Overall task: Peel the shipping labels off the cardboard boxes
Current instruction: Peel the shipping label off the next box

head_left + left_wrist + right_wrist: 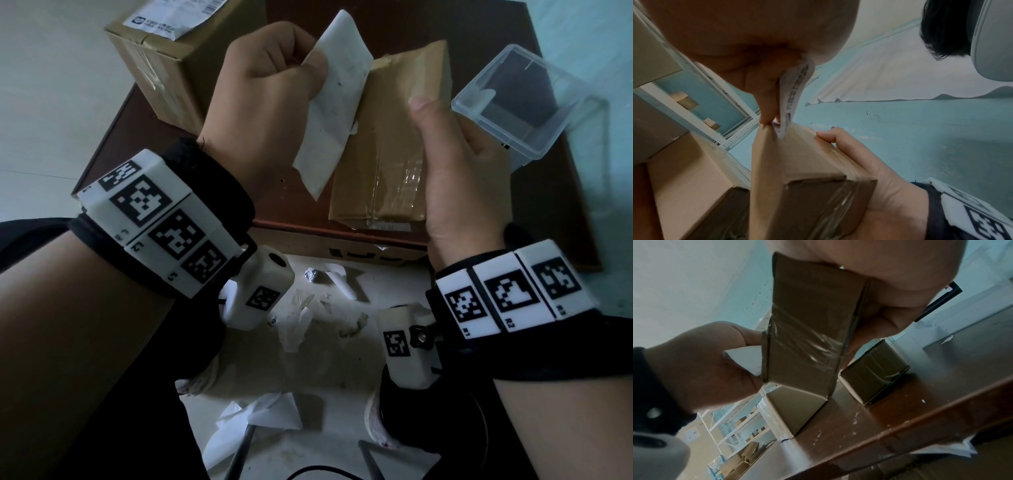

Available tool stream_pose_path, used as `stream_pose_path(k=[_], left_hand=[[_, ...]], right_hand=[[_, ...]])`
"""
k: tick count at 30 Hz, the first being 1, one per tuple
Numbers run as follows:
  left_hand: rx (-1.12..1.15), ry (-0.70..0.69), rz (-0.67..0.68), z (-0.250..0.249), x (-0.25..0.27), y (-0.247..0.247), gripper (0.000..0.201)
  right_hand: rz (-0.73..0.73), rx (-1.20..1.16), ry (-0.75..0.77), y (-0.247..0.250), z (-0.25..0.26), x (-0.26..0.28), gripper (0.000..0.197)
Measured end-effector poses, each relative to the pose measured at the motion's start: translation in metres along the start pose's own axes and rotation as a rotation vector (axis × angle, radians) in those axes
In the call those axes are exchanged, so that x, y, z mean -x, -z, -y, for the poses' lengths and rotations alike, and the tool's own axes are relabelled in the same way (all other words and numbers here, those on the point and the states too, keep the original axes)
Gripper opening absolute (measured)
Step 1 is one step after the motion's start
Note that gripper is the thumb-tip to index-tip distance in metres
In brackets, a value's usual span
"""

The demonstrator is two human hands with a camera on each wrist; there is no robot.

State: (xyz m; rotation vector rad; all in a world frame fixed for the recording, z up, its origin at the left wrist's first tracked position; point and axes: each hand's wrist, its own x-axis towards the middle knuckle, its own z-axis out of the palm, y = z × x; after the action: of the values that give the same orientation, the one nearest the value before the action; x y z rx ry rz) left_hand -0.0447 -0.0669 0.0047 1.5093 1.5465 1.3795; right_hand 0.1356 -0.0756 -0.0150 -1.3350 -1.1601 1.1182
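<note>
Label (334, 102) — white, curling — pinched by left hand (263, 99); right hand (459, 164) grips taped box (387, 164).

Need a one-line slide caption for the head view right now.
Left hand peels a white shipping label from the cardboard box held by the right hand.

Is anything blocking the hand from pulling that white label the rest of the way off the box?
Nothing visible does. The left hand already grips the label, mostly lifted off the box that the right hand holds.
</note>
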Motion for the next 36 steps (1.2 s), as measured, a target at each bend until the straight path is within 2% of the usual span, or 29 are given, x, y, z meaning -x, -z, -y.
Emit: stream_pose_path(k=[22, 26, 36], left_hand=[[0.026, 0.011, 0.012, -0.0048, 0.0013, 0.0028, 0.018], [0.006, 0.008, 0.017, -0.0041, 0.0005, 0.0039, 0.014], [-0.008, -0.015, 0.019, -0.0032, -0.0008, 0.0048, 0.016]], right_hand=[[0.011, 0.013, 0.015, -0.0006, -0.0016, -0.0013, 0.037], [0.017, 0.023, 0.017, 0.0005, -0.0013, -0.0011, 0.031], [0.022, 0.030, 0.023, 0.0002, -0.0008, -0.0007, 0.029]])
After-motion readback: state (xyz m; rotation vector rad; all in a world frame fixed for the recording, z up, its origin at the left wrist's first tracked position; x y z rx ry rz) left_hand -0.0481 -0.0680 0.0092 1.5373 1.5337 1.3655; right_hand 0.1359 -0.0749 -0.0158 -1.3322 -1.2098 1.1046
